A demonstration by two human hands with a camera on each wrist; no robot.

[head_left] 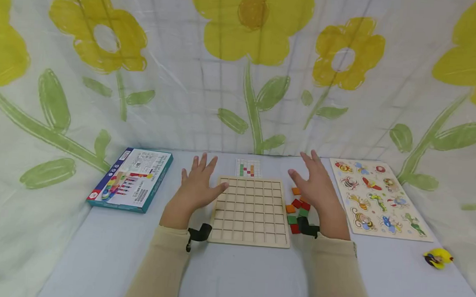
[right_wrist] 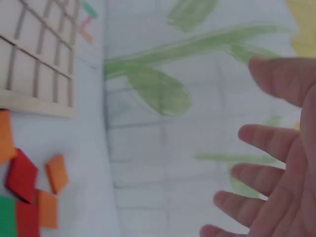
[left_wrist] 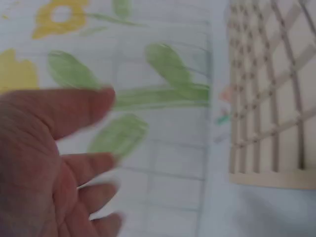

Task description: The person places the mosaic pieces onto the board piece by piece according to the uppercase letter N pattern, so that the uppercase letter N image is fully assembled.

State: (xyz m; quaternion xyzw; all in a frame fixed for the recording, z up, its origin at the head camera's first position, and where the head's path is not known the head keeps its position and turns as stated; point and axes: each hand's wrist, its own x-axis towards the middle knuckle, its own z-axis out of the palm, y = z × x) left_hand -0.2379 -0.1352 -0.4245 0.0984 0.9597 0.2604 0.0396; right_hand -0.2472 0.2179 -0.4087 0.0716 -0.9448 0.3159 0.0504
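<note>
A wooden grid board [head_left: 250, 211] with square cells lies on the table between the two hands. Its cells hold no tiles. My left hand [head_left: 195, 189] is held over the board's left side, fingers spread, with nothing in it. On the other side my right hand [head_left: 318, 188] hovers with fingers apart, also holding nothing. Beside the board's right edge, partly under the right hand, lie several loose square tiles in orange, red and green, such as an orange tile [right_wrist: 57, 174] and a red tile [right_wrist: 21, 174]. Behind the board is a small pattern card [head_left: 249, 168] with coloured squares on a grid.
A boxed toy set [head_left: 132, 178] lies at the left. On the right is a wooden picture board [head_left: 377, 199] with insect pictures, and a small yellow figure [head_left: 438, 258] sits near the right edge. A flower-printed curtain [head_left: 175, 93] hangs behind the table.
</note>
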